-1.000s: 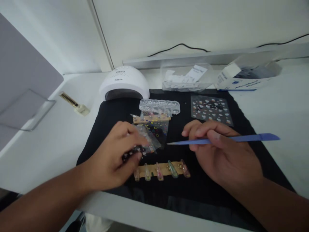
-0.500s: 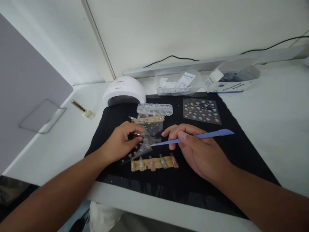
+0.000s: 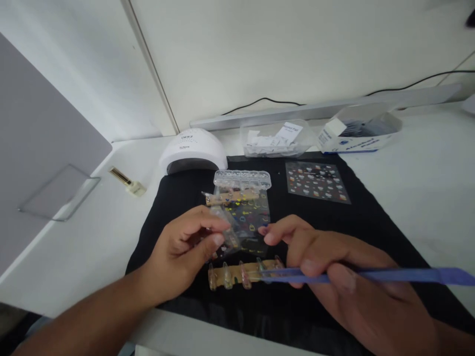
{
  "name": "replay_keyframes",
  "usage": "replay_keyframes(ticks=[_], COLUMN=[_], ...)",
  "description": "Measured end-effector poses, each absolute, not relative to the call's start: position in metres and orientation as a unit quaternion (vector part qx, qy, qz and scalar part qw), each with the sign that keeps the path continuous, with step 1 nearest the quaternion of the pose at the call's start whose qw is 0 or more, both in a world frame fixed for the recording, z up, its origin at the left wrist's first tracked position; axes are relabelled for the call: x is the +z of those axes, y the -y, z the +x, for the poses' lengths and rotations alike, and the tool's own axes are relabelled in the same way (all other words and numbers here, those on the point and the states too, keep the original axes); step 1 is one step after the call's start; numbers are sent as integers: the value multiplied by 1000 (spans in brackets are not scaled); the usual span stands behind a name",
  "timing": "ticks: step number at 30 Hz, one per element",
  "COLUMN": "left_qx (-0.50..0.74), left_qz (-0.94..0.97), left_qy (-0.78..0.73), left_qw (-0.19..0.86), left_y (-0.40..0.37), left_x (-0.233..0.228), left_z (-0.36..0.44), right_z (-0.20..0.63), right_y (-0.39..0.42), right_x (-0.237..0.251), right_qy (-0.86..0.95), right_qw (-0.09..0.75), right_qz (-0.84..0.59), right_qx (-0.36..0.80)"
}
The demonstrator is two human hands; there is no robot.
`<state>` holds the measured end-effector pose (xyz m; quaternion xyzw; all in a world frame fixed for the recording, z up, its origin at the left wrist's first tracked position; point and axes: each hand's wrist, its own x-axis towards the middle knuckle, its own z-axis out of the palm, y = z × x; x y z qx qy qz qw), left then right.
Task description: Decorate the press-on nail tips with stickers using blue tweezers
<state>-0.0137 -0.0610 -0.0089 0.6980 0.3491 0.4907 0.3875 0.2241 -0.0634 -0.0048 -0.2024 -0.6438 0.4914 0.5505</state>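
My left hand [image 3: 183, 249] pinches a clear sticker sheet [image 3: 226, 237] between thumb and fingers above the black mat [image 3: 352, 222]. My right hand [image 3: 345, 282] grips blue tweezers [image 3: 371, 275] whose tip points left at a tan strip of press-on nails [image 3: 245, 273] lying near the mat's front edge. Another sticker sheet with coloured hearts [image 3: 250, 217] lies just beyond my fingers.
A white nail lamp [image 3: 193, 148] stands at the mat's back left. A clear compartment box [image 3: 242, 179] and a second nail strip [image 3: 226, 198] lie mid-mat, a sticker sheet [image 3: 317, 182] at right. A clear tub [image 3: 276, 138], a blue-white box [image 3: 358, 133] and a small bottle [image 3: 128, 180] sit on the white desk.
My right hand has drawn the tweezers back toward me and down, its tip now at the front nail strip. My left hand lifted the clear sheet slightly.
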Motion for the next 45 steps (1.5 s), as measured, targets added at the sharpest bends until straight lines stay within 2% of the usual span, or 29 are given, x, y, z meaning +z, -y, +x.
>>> replay_keyframes(ticks=[8, 15, 29, 45], left_qx=[489, 474, 488, 442], left_qz=[672, 718, 735, 771], left_qy=[-309, -327, -328, -342], left_qw=[463, 391, 338, 303], left_y=[73, 75, 74, 76], left_x=[-6, -4, -2, 6], left_z=[-10, -11, -10, -12], right_z=[220, 216, 217, 226], right_y=[74, 73, 77, 75], right_x=[-8, -1, -7, -17], right_qy=[636, 629, 663, 666], right_qw=[552, 564, 569, 563], right_qz=[-248, -247, -225, -205], right_qx=[480, 475, 431, 443])
